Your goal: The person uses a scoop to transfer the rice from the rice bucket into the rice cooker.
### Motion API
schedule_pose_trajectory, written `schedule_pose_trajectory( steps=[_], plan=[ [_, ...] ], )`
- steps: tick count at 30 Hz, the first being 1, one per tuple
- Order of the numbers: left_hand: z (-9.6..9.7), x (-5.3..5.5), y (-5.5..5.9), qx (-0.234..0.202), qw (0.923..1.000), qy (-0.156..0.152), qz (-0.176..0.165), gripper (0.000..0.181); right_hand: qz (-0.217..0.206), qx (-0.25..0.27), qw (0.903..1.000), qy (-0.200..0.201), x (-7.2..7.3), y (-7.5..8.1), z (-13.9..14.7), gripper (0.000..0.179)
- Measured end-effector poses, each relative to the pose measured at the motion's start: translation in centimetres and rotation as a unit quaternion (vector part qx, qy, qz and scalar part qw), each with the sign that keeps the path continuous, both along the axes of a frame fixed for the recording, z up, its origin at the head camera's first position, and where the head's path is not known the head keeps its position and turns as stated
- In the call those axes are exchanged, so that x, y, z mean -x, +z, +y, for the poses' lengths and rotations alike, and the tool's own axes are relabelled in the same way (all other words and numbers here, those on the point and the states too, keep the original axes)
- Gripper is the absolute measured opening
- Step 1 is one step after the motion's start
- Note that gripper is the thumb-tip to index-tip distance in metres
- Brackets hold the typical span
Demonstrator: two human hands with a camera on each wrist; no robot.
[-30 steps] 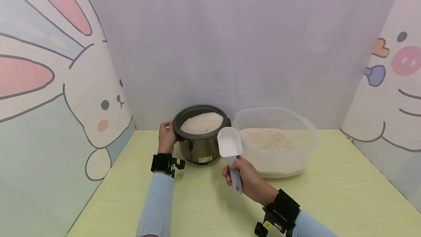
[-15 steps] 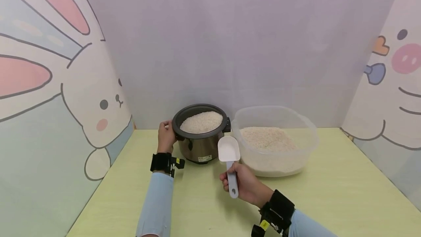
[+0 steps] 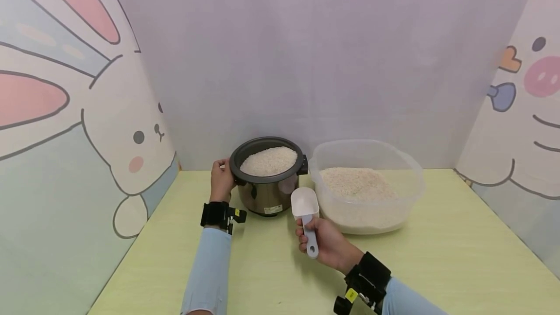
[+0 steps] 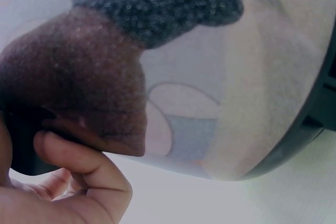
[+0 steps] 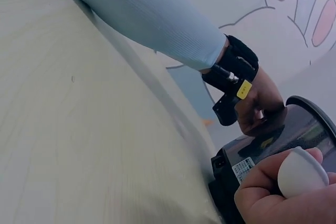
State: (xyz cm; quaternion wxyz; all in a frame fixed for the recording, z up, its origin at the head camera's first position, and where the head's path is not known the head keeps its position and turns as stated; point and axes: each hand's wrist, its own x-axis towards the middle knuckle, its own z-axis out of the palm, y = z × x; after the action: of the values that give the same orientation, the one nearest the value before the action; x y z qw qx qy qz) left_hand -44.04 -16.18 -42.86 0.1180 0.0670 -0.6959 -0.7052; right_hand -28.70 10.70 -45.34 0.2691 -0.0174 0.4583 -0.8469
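A dark, shiny rice cooker (image 3: pixel 258 196) stands open near the back wall, with white rice (image 3: pixel 269 161) heaped inside. My left hand (image 3: pixel 221 181) grips its left side; in the left wrist view, thumb and fingers curl round the black side handle (image 4: pixel 26 150). In front of the cooker's right side, my right hand (image 3: pixel 333 246) holds a rice scoop (image 3: pixel 305 201) by its grey handle, bowl pointing away from me. Bare white shows inside the bowl. The right wrist view catches the scoop's rounded pale end (image 5: pixel 299 174) between the fingers.
Right of the cooker sits a clear plastic bin (image 3: pixel 411 179), partly filled with rice (image 3: pixel 356 183). Both stand on a pale yellow table (image 3: pixel 463 247). A plain back wall (image 3: pixel 306 62) rises behind, with cartoon-printed side walls left and right.
My right hand has brought the scoop down and slightly toward me, away from the cooker's rim, and its bowl now tips differently. The left hand keeps its hold on the cooker.
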Motion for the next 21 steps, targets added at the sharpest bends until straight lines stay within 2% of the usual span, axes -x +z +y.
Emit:
schedule_pose_trajectory(
  steps=[7, 16, 21],
  plan=[
    [0.0, -0.2, 0.1, 0.007, 1.0000, 0.005, 0.002, 0.043, 0.020, -0.015, 0.9997, 0.004, -0.5, 0.2, 0.2, 0.034],
    [0.1, -0.2, 0.0, 0.000, 1.0000, 0.004, 0.001, 0.042, 0.026, -0.069, 0.9961, -0.048, -1.0, 0.2, 0.1, 0.036],
    [0.2, -0.1, 0.1, -0.002, 1.0000, 0.006, 0.001, 0.042, 0.053, -0.082, 0.9927, -0.070, -1.3, -0.1, -0.2, 0.047]
  ],
)
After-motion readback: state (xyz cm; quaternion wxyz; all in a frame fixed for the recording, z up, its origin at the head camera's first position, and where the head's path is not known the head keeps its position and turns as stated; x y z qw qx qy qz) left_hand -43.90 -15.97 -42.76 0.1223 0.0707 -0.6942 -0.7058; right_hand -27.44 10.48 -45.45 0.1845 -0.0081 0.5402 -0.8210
